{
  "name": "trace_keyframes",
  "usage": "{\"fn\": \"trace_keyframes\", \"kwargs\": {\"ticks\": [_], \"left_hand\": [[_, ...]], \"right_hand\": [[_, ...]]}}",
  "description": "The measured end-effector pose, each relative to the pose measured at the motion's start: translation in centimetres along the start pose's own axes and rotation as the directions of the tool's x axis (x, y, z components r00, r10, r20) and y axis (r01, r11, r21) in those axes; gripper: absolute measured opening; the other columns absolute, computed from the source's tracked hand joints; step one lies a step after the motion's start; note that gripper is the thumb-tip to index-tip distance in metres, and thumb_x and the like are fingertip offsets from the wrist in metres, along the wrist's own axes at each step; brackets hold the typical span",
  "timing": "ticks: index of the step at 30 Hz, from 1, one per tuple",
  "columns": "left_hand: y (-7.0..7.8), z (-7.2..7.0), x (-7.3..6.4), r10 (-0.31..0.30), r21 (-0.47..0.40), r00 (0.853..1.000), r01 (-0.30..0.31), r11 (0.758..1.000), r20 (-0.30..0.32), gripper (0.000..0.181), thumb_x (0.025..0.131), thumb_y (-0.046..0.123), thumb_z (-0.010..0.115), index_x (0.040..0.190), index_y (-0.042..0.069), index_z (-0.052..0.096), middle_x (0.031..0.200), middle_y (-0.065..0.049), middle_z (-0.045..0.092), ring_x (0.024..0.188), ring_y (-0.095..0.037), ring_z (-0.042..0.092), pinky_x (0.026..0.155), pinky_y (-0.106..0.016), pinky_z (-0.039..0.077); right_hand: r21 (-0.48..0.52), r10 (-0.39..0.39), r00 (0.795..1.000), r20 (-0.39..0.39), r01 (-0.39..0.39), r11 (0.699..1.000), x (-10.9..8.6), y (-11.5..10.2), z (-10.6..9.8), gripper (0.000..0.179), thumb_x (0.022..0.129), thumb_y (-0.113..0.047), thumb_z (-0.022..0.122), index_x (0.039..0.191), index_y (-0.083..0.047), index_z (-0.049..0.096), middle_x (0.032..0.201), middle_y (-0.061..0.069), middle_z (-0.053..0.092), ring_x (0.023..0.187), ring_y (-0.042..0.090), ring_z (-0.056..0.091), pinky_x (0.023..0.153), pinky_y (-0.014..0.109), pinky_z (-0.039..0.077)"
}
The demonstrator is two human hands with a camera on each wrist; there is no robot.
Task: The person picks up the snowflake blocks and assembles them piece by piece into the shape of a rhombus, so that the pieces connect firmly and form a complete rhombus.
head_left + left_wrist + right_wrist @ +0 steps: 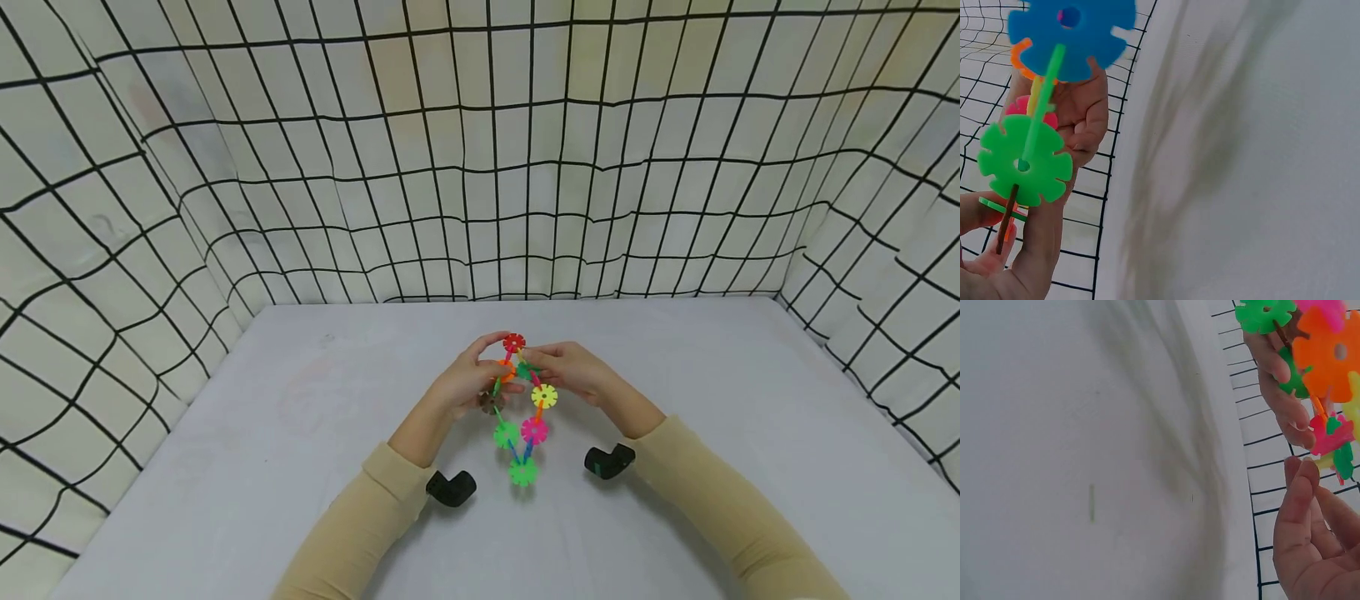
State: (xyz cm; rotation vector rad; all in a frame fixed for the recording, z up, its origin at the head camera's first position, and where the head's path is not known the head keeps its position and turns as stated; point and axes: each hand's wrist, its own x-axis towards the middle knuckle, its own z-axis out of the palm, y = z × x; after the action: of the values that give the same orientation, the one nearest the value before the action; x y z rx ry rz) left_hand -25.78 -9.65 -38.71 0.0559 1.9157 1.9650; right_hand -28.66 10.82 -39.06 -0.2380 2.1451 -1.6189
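A ring of colourful plastic snowflake discs (544,396), slotted edge to edge, is held up over the white table between both hands. My left hand (461,379) grips its left upper side, beside an orange disc and a brown disc (491,403). From the right, my right hand (573,368) pinches the top part near a green disc; in the right wrist view its thumb and finger meet at a yellow disc (1326,462). A red disc (513,342) sits at the top, and a bright green disc (523,472) hangs lowest. The left wrist view shows a blue disc (1094,37) up close.
The white tabletop (247,467) spreads around the hands. A black grid net (480,167) over pale walls encloses the back and sides. Each sleeve cuff carries a black wrist device, one at the left (452,489) and one at the right (609,461).
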Motion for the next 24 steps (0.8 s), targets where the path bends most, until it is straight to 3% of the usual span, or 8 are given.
{"fn": "trace_keyframes", "kwargs": {"ticks": [5,11,18,21,24], "left_hand": [[-0.1,-0.3,0.3,0.018,-0.020,0.999,-0.019,1.000,-0.043,0.060,0.103,0.004,0.056,0.156,0.026,0.039,0.095,-0.014,0.067,0.081,-0.021,0.075,0.066,-0.028,0.055],[-0.1,-0.7,0.8,0.034,-0.012,0.997,-0.035,0.999,-0.072,0.060,0.104,0.004,0.055,0.157,0.026,0.037,0.108,-0.020,0.067,0.082,-0.022,0.075,0.064,-0.028,0.053],[0.2,-0.8,0.9,-0.003,-0.041,0.997,0.000,0.999,-0.079,0.065,0.105,0.011,0.055,0.162,0.028,0.028,0.148,-0.023,0.047,0.082,-0.018,0.074,0.064,-0.027,0.049],[0.3,-0.8,0.9,-0.021,-0.063,0.996,0.015,0.998,-0.086,0.065,0.106,0.017,0.055,0.163,0.023,0.025,0.151,-0.022,0.044,0.081,-0.018,0.073,0.068,-0.029,0.051],[0.4,-1.0,0.8,-0.048,-0.064,0.993,0.042,0.997,-0.105,0.061,0.106,0.022,0.056,0.162,0.017,0.030,0.146,-0.022,0.050,0.087,-0.021,0.073,0.077,-0.033,0.056]], "right_hand": [[0.031,0.025,0.999,0.025,-0.025,0.999,-0.6,0.7,-0.8,0.053,0.105,-0.030,0.061,0.144,0.005,0.053,0.131,0.018,0.063,0.108,0.028,0.065,0.097,0.038,0.054],[0.146,0.043,0.998,0.041,-0.049,0.988,-1.3,1.7,-1.1,0.038,0.102,-0.011,0.064,0.134,0.008,0.060,0.103,0.007,0.069,0.079,0.017,0.064,0.076,0.026,0.058],[0.180,0.035,0.999,0.005,-0.036,0.983,-1.7,1.7,-1.1,0.032,0.101,-0.007,0.064,0.126,0.013,0.064,0.100,0.008,0.073,0.078,0.014,0.068,0.076,0.025,0.059],[0.177,0.039,0.999,-0.029,-0.034,0.984,-1.7,1.5,-1.2,0.032,0.101,-0.006,0.064,0.127,0.013,0.064,0.102,0.008,0.072,0.080,0.013,0.068,0.076,0.025,0.059],[0.176,0.038,0.998,-0.059,-0.027,0.984,-1.7,1.4,-1.4,0.032,0.101,-0.006,0.064,0.128,0.013,0.063,0.104,0.009,0.072,0.081,0.013,0.069,0.077,0.025,0.059]]}}
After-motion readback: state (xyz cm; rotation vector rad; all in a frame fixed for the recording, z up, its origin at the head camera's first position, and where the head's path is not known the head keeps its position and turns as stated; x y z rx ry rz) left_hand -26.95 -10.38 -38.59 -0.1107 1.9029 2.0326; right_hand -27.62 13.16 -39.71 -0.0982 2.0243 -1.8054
